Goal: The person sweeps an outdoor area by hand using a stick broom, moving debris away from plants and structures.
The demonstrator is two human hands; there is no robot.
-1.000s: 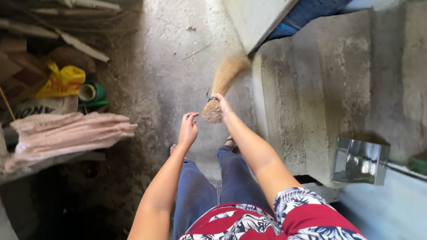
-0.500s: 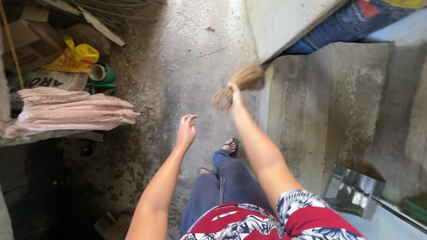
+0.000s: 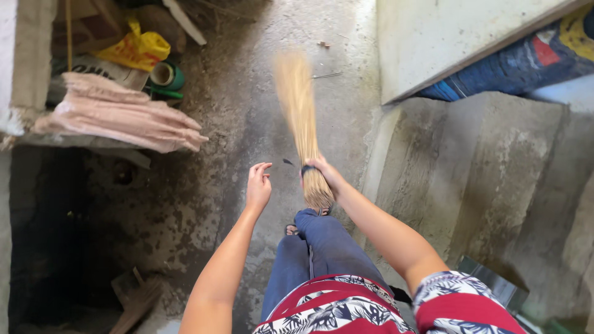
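Your right hand clamps its grip around the straw broom, bristles fanned over the concrete floor; your left hand hangs spread, empty. Twigs near the floor's far edge remain unswept.

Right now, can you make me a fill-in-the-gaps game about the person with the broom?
1. The right hand grips a straw ____ whose bristles point away over the concrete floor.
2. The left hand is open and holds ____.
3. The plastic bag beside the green roll is ____ in colour.
4. The folded pink sacks lie on the person's ____ side.

Missing words: broom; nothing; yellow; left
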